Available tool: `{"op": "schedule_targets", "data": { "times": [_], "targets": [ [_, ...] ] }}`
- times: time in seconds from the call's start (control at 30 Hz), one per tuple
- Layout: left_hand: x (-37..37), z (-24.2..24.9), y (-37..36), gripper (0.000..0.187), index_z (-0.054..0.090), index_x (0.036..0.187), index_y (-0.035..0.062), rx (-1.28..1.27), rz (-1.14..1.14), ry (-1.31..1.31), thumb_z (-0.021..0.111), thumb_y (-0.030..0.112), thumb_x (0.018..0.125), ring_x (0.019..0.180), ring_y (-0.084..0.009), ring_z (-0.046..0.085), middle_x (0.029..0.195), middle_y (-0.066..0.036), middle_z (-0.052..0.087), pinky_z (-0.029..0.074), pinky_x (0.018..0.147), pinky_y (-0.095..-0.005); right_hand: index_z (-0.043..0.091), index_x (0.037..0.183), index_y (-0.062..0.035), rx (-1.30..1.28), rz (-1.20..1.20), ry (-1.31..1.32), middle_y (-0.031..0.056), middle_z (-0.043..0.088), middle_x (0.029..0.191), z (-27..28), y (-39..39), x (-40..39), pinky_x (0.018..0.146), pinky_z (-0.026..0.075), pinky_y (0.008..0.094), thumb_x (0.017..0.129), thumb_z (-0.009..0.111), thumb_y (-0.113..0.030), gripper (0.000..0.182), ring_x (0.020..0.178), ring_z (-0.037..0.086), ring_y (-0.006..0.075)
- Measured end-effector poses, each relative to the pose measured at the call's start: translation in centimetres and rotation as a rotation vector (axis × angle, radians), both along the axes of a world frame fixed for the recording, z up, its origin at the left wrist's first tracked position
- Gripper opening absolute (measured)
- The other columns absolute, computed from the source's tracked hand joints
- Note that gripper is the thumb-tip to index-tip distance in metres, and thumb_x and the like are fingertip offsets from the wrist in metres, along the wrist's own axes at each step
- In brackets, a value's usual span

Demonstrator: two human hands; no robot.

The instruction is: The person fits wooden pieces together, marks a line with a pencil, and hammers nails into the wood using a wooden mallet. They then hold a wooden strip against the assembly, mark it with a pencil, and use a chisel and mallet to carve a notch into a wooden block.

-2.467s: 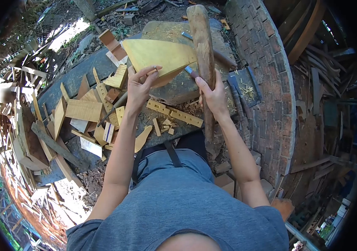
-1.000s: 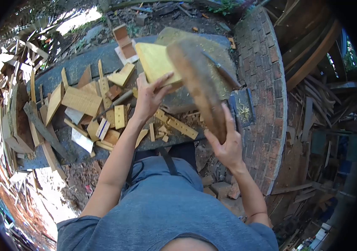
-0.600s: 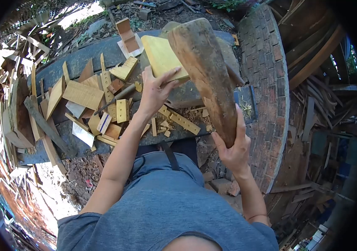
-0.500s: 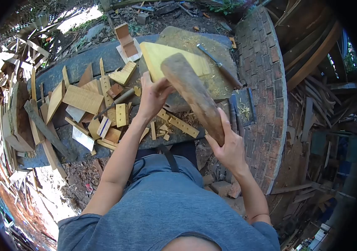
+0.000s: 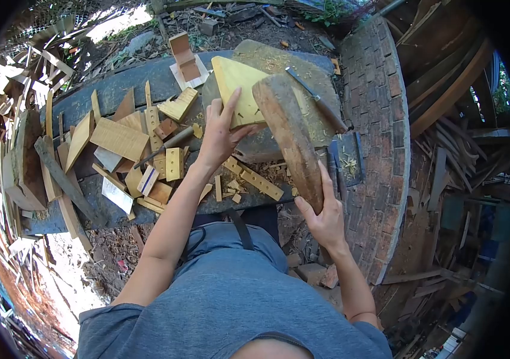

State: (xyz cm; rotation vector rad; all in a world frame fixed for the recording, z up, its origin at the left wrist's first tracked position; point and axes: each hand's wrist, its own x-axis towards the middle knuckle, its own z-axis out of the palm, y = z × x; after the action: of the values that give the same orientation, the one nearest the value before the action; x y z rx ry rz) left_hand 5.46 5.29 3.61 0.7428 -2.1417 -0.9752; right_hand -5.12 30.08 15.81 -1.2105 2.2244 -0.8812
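My left hand [image 5: 221, 133] holds a yellow wooden block [image 5: 242, 90] by its near end, index finger stretched along its face and thumb under the lower edge. Small dark slots show in that face near the thumb. In my right hand [image 5: 327, 218] is a thick, worn wooden club [image 5: 291, 134], gripped at its lower end. Its broad upper end overlaps the block's right side in this view. Behind them, a chisel [image 5: 316, 96] with a wooden handle lies on a shavings-strewn chopping block [image 5: 255, 54].
Wooden offcuts and drilled pieces [image 5: 120, 140] cover the bench's left half, with a dark-handled gouge [image 5: 168, 143] among them. A small wooden stand [image 5: 186, 63] is at the back. A brick wall [image 5: 374, 149] borders the right side, and a dark tray [image 5: 349, 158] holds shavings.
The yellow block has tipped so that its slotted face shows more. My left index finger now lies along it. The club has shifted right, its upper end farther from my left hand.
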Motion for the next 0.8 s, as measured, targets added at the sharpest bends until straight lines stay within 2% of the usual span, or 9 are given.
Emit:
{"op": "schedule_targets", "data": {
  "times": [0.2,0.23,0.3,0.47,0.53,0.6,0.67,0.73,0.8],
  "targets": [
    [0.0,0.7,0.4,0.088,0.040,0.152,0.0129,0.004,-0.019,0.047,0.082,0.009,0.075,0.105,-0.0327,0.048,0.113,-0.015,0.048,0.043,0.096,-0.0419,0.027,0.155,-0.0091,-0.336,-0.024,0.282,0.0266,0.068,0.115,2.1,-0.8,0.3,0.083,0.058,0.0424,0.086,0.073,-0.013,0.083,0.103,0.070,0.0399],
    [0.0,0.6,0.3,0.088,0.040,0.152,0.0129,0.000,-0.018,0.055,0.082,0.009,0.075,0.105,-0.0327,0.048,0.113,-0.015,0.048,0.043,0.096,-0.0419,0.027,0.155,-0.0091,-0.340,-0.021,0.290,0.0266,0.068,0.115,1.7,-0.6,0.1,0.083,0.058,0.0424,0.086,0.073,-0.013,0.083,0.103,0.070,0.0399],
    [0.0,0.4,0.2,0.087,0.043,0.150,0.0120,-0.003,-0.016,0.044,0.082,0.009,0.073,0.104,-0.0325,0.048,0.112,-0.015,0.048,0.043,0.095,-0.0413,0.028,0.154,-0.0081,0.089,0.050,0.202,0.0279,0.068,0.112,0.9,-0.2,-0.1,0.083,0.058,0.0427,0.084,0.074,-0.011,0.084,0.101,0.070,0.0409],
    [-0.2,1.0,0.3,0.086,0.045,0.149,0.0136,0.102,-0.022,0.051,0.085,0.019,0.073,0.108,-0.0329,0.046,0.112,-0.013,0.049,0.042,0.097,-0.0423,0.028,0.154,-0.0059,-0.147,-0.005,0.146,0.0295,0.067,0.113,1.7,-0.2,0.5,0.082,0.058,0.0442,0.085,0.075,-0.013,0.084,0.099,0.070,0.0420],
    [-0.1,0.8,0.4,0.085,0.046,0.148,0.0110,0.114,-0.035,0.059,0.083,0.007,0.072,0.109,-0.0301,0.050,0.113,-0.013,0.049,0.044,0.095,-0.0390,0.028,0.154,-0.0064,-0.374,-0.041,0.271,0.0295,0.067,0.113,0.7,0.9,0.8,0.082,0.058,0.0447,0.085,0.075,-0.013,0.084,0.100,0.070,0.0423],
    [-0.1,0.6,0.2,0.084,0.046,0.148,0.0114,0.122,-0.029,0.101,0.083,0.007,0.072,0.107,-0.0294,0.050,0.113,-0.013,0.049,0.044,0.096,-0.0390,0.025,0.154,-0.0058,-0.294,-0.008,0.303,0.0296,0.066,0.115,0.1,0.6,0.9,0.084,0.057,0.0447,0.086,0.073,-0.012,0.084,0.103,0.069,0.0428],
    [0.0,0.3,0.3,0.084,0.046,0.148,0.0118,0.127,-0.029,0.138,0.083,0.007,0.072,0.106,-0.0287,0.049,0.113,-0.012,0.049,0.044,0.096,-0.0389,0.022,0.155,-0.0042,0.006,-0.011,0.007,0.0301,0.065,0.118,-0.7,0.7,1.0,0.085,0.057,0.0456,0.087,0.071,-0.010,0.084,0.105,0.068,0.0437],
    [0.5,0.7,0.3,0.083,0.047,0.148,0.0110,0.131,-0.031,0.161,0.083,0.008,0.073,0.106,-0.0293,0.049,0.113,-0.012,0.049,0.044,0.097,-0.0386,0.020,0.155,-0.0056,0.027,0.002,0.043,0.0302,0.065,0.119,0.9,0.2,1.3,0.086,0.057,0.0455,0.087,0.069,-0.009,0.084,0.106,0.067,0.0437],
    [0.6,0.6,0.4,0.084,0.047,0.148,0.0108,0.156,-0.037,0.065,0.083,0.009,0.072,0.110,-0.0306,0.050,0.114,-0.013,0.049,0.043,0.098,-0.0374,0.022,0.156,-0.0090,-0.260,-0.047,0.147,0.0293,0.066,0.117,1.3,0.4,1.3,0.087,0.057,0.0446,0.087,0.069,-0.012,0.084,0.107,0.067,0.0432]
  ]
}}
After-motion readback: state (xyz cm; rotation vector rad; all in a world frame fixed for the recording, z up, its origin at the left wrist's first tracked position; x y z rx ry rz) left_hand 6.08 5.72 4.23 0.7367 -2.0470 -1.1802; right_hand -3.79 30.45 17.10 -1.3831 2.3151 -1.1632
